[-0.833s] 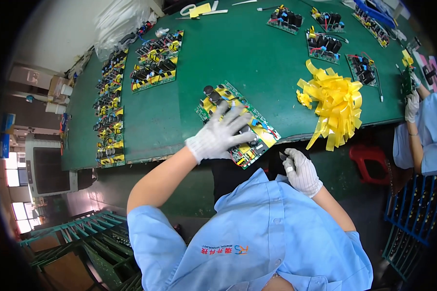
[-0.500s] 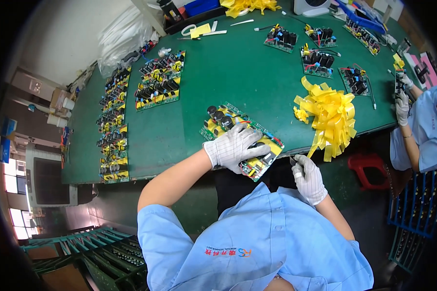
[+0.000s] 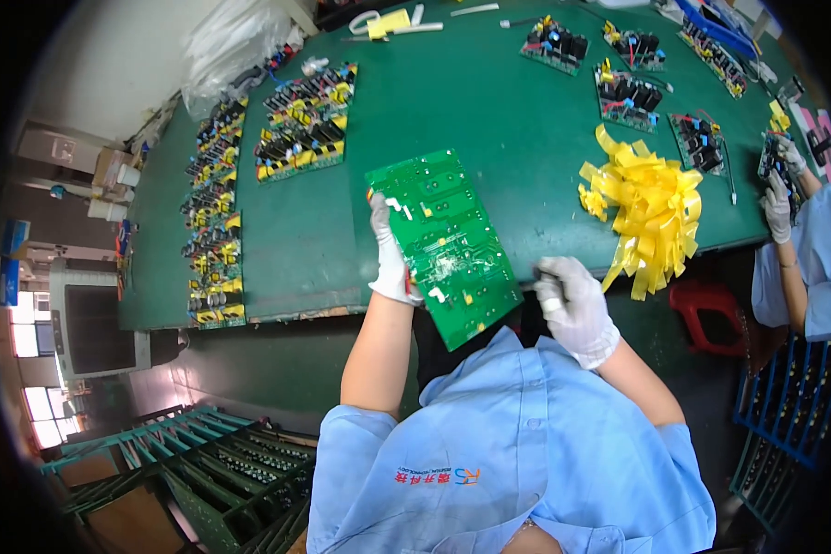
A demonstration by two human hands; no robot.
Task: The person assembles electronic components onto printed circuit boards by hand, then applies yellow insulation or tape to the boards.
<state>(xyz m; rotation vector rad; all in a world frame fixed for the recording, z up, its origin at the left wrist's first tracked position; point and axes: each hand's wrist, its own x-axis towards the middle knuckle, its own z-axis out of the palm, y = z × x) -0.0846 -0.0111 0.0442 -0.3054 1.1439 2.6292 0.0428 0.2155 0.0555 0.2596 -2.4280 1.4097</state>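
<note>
My left hand (image 3: 390, 251), in a white striped glove, grips a circuit board (image 3: 450, 242) by its left long edge. The board is tilted up over the table's front edge, its green solder side showing and its components hidden underneath. My gloved right hand (image 3: 574, 309) is just right of the board, apart from it, fingers curled together. A small dark tip shows at those fingers; I cannot make out what it belongs to. Right of that hand a pile of yellow tape strips (image 3: 654, 208) hangs over the table edge.
Populated boards (image 3: 302, 152) stand in rows on the green table (image 3: 295, 245) at left; several more (image 3: 626, 97) lie at the back right. At far right another person's gloved hands (image 3: 777, 208) hold a board. A red stool (image 3: 706, 319) and racks (image 3: 240, 471) are below.
My left hand has turned the board over from components up to solder side up and raised it. My right hand has moved up and slightly left, closer to the board. The view has shifted a little.
</note>
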